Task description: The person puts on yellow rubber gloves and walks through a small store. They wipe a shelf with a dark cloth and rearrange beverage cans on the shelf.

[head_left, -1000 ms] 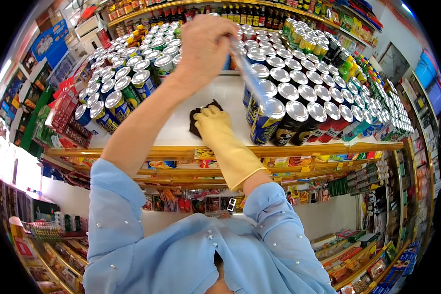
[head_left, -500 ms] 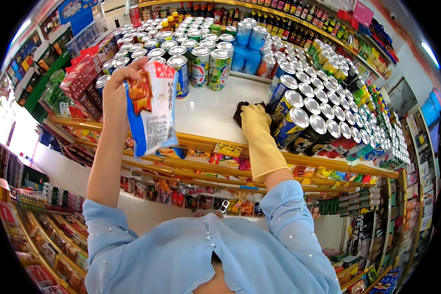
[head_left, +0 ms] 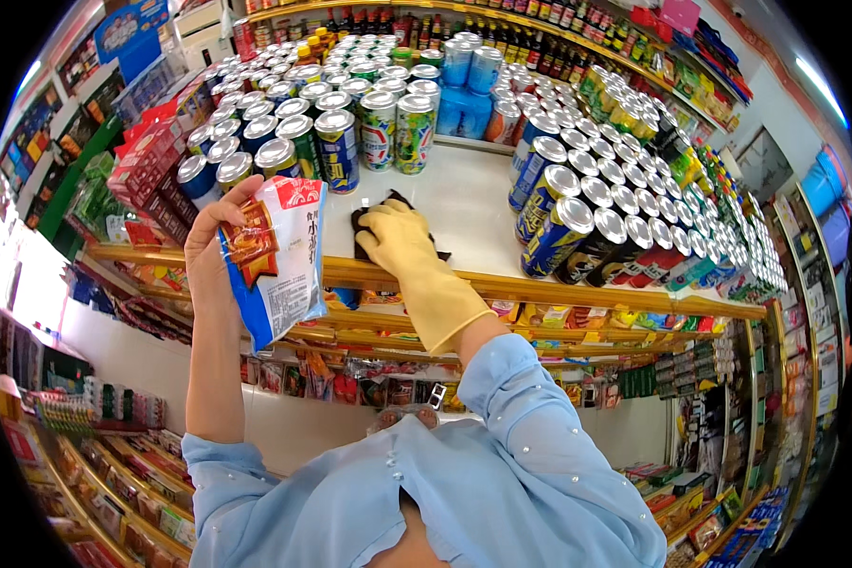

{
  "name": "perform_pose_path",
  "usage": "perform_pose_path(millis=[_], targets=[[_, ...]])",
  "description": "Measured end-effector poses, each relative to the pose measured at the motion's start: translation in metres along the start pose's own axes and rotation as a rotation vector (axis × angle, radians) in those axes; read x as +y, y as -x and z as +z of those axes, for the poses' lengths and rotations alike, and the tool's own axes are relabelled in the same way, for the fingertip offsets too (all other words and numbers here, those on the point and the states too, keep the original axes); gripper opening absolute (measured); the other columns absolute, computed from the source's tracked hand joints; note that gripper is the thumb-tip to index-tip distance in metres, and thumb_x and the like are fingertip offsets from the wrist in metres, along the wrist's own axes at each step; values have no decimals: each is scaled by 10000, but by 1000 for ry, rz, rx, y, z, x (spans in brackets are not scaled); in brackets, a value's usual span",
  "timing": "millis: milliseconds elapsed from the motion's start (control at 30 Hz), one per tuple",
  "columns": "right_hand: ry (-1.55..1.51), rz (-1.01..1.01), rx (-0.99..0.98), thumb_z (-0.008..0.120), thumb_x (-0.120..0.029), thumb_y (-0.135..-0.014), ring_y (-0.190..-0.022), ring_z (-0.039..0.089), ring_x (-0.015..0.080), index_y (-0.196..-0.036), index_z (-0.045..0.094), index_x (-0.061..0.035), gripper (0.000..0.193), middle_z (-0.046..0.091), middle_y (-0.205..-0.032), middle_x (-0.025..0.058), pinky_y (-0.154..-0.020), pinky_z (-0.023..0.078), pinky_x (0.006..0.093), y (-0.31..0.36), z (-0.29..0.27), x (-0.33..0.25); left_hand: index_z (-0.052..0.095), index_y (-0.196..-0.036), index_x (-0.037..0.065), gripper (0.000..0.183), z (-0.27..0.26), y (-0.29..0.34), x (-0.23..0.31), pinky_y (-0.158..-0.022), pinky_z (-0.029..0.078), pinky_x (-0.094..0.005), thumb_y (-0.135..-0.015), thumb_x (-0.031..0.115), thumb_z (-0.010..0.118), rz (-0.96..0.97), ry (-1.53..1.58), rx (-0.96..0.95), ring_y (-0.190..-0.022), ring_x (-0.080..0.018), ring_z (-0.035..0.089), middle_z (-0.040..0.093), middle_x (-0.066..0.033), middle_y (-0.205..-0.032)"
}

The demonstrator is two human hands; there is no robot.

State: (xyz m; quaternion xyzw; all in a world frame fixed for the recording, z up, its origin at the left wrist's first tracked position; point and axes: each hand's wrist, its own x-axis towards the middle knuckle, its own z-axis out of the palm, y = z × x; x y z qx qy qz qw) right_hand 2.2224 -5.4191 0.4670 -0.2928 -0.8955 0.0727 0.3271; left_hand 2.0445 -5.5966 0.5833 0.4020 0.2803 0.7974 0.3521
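My bare left hand [head_left: 220, 222] grips a blue, white and red snack packet [head_left: 289, 251] by its left edge, held up before the shelf's front. A yellow rubber glove covers my right hand [head_left: 398, 239], which presses a dark cloth [head_left: 399, 201] onto the white shelf top [head_left: 473, 213]. The glove's fingers are bent over the cloth, and part of it sticks out beyond them. Just behind the cloth stands a blue and yellow can [head_left: 338, 156] at the front of the left group of cans.
Upright cans [head_left: 608, 225] fill the right side of the shelf top, close-packed. Blue wrapped cans [head_left: 466, 112] stand at the back middle. A wooden rail [head_left: 530, 290] edges the front, above lower shelves of snack packets. Red boxes [head_left: 151, 175] are stacked at the left.
My right hand has slid the dark cloth leftward across the shelf top, away from the right group of cans. My left hand and its packet have come lower and slightly left.
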Motion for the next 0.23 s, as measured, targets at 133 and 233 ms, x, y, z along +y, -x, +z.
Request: perform_pose_path(millis=[133, 233], targets=[[-126, -20, -53, 678, -265, -832, -1092, 573, 259, -1112, 683, -94, 328, 668, -1179, 67, -929, 478, 408, 6, -33, -11, 612, -864, 12, 69, 10, -3, -12, -920, 586, -409, -892, -45, 586, -32, -7, -86, -1145, -291, 638, 575, -225, -1334], [-207, -23, -14, 720, -254, -828, -1142, 535, 283, -1201, 650, -108, 406, 647, -1222, 89, -986, 439, 418, 27, -72, -19, 614, -868, 16, 64, 12, -5, -19, -929, 576, -411, -892, -39, 591, -43, -16, -125, -1165, -287, 628, 575, -224, -1337]])
